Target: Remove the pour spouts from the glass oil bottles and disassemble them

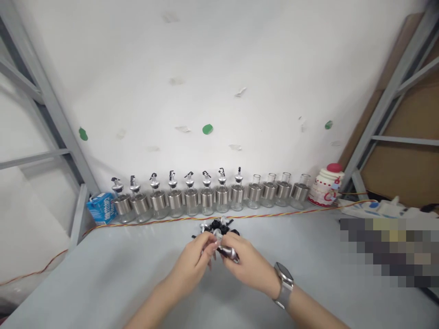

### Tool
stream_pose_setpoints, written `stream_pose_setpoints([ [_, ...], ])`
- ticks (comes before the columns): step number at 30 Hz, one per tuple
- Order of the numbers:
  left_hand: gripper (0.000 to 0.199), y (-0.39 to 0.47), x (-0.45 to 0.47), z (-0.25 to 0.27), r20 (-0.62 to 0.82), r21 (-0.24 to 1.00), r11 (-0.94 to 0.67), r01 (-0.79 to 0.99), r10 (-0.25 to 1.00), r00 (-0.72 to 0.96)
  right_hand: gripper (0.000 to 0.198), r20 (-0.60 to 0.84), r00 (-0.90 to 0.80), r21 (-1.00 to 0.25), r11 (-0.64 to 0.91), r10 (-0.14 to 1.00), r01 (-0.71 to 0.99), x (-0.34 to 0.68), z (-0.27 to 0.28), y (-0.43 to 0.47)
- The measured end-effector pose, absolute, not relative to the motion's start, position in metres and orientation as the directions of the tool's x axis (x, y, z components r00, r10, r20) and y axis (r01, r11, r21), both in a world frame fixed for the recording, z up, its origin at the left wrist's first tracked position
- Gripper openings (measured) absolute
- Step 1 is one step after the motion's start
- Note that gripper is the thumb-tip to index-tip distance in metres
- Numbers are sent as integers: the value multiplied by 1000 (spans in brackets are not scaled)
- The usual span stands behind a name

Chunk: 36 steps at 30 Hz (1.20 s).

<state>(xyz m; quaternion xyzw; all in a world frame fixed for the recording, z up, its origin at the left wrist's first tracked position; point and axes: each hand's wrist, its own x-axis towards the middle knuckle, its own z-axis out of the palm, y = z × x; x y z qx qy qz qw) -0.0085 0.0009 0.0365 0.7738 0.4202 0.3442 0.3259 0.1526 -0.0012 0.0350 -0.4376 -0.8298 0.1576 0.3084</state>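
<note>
Over the table, my left hand (192,256) and my right hand (247,260) meet at the fingertips. The right fingers are closed around a silver-and-black pour spout (229,252), its shiny end showing between thumb and fingers. My left thumb and fingers pinch together right beside that spout; what lies between them is mostly hidden, with a whitish bit at the tips. Just beyond the hands lies a pile of loose black-and-silver pour spouts (216,225), partly covered by my fingers. My right wrist carries a watch (284,274).
Along the wall stands a row of glass bottles with steel sleeves; those to the left bear pour spouts (206,198), several at the right have bare necks (284,192). A blue carton (102,209), a red-topped jar (325,186) and a twisted wire (185,216) lie along the back.
</note>
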Motion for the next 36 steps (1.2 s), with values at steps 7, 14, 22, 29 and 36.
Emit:
stream_pose_setpoints([
  [7,26,-1,-9,40,180,838,-385,386,864,470,9,294,-444,-664,515,846,542,151,31,-2],
  [14,30,-4,-9,42,82,904,-285,320,848,524,11,292,-381,-608,478,877,634,153,27,1],
  [22,31,1,-5,27,75,940,-233,251,856,512,9,325,-409,-297,502,853,812,153,22,2],
  [29,30,-2,-2,24,63,950,-208,232,858,509,10,261,-349,-201,404,900,892,148,19,0],
  [36,34,-1,3,10,29,979,-117,165,888,458,13,251,-300,-128,338,920,932,143,10,-2],
])
